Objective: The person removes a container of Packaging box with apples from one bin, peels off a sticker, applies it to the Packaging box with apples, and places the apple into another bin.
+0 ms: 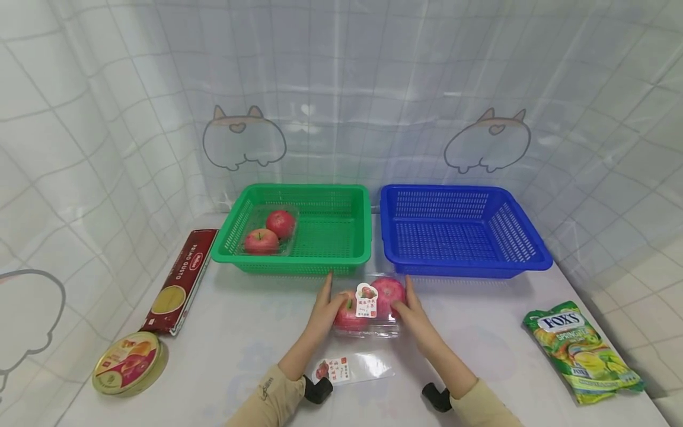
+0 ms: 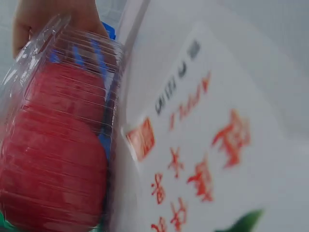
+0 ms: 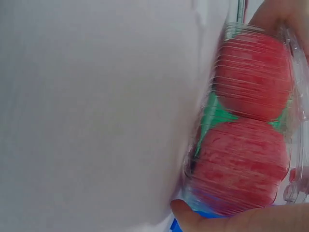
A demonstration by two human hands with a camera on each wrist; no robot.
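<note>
Clear plastic clamshell of two red apples [image 1: 369,305]: on white table [image 1: 480,350], before green basket [image 1: 299,228].
Hands: your left hand [image 1: 324,311] and right hand [image 1: 413,314] clasp opposite ends, steadying it level.

apple pack [image 1: 368,305]: I see two red apples, pink-streaked, in clear ribbed plastic, with a white label printed in red
basket at 11 o'clock [image 1: 320,198]: green mesh, red apples inside
basket at 1 o'clock [image 1: 459,201]: blue mesh
pasta box [image 1: 183,279]: dark red, yellow window
tin [image 1: 128,362]: gold rim, red-and-yellow lid
candy bag [image 1: 581,350]: I read green and yellow, white lettering
backdrop [image 1: 341,89]: white grid, pale cat outlines
sleeves [image 1: 269,397]: beige
</note>
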